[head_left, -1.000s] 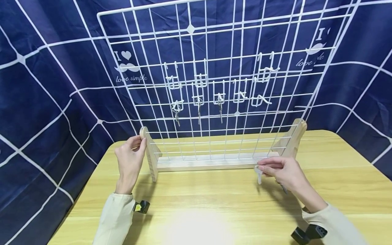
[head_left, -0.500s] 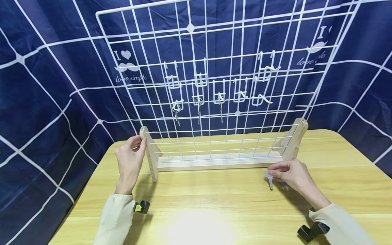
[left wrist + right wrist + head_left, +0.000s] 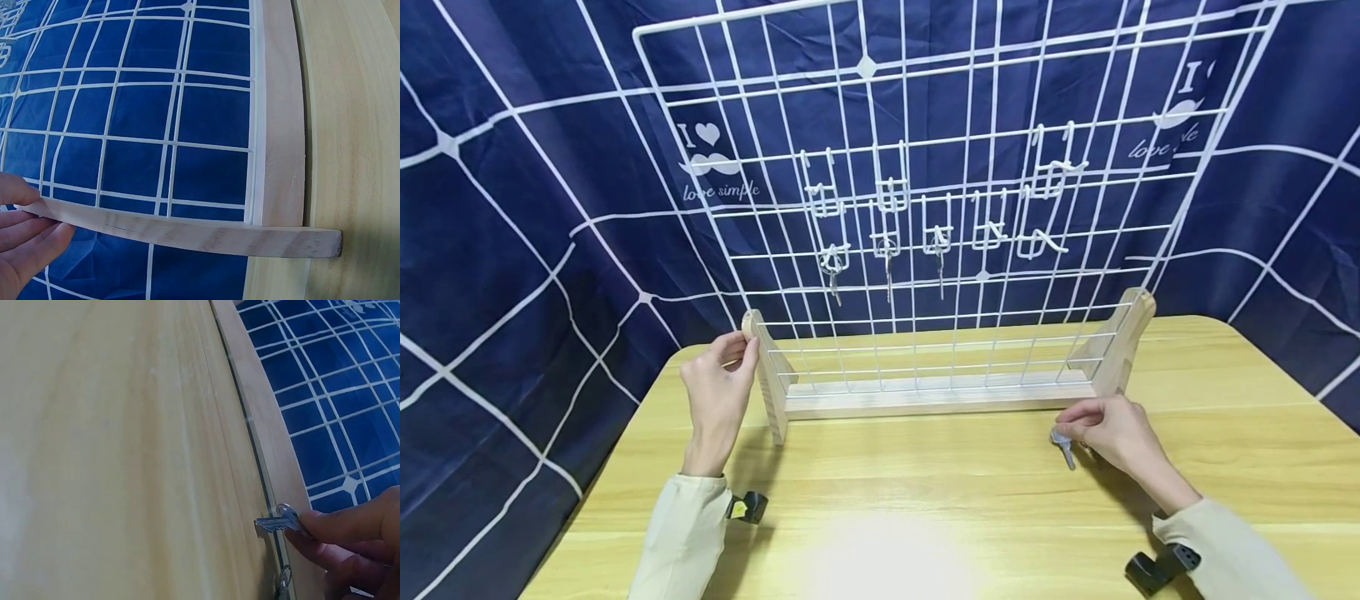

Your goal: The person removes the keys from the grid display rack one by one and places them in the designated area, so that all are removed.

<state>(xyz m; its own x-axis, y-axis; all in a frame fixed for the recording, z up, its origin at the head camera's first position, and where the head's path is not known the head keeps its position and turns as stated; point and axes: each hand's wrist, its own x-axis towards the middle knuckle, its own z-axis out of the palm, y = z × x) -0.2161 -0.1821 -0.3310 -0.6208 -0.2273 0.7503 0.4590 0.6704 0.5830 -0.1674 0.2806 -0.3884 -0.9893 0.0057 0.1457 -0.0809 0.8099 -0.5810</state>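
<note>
My right hand (image 3: 1108, 429) pinches a silver key (image 3: 1063, 448) between thumb and fingertips, just above the table near the stand's right end. In the right wrist view the key (image 3: 278, 523) points left, a small ring beside its head. Below it a second ring (image 3: 285, 576) with something metal shows partly; whether the hand holds it cannot be told. My left hand (image 3: 721, 387) grips the top of the left wooden upright (image 3: 767, 379) between thumb and fingers, as the left wrist view also shows at the wooden side piece (image 3: 187, 234). That upright supports a white wire grid rack (image 3: 913, 321).
Several white wire hooks (image 3: 891, 196) hang on the grid. Keys on rings, among them a key (image 3: 889, 279), dangle from 3 lower hooks. A wooden base bar (image 3: 925, 402) joins the uprights on the table (image 3: 880, 483). Blue cloth (image 3: 550, 333) with white lines hangs behind.
My right hand has moved a little to the right and down, away from the base bar, and the key in it has turned. My left hand stays on the upright.
</note>
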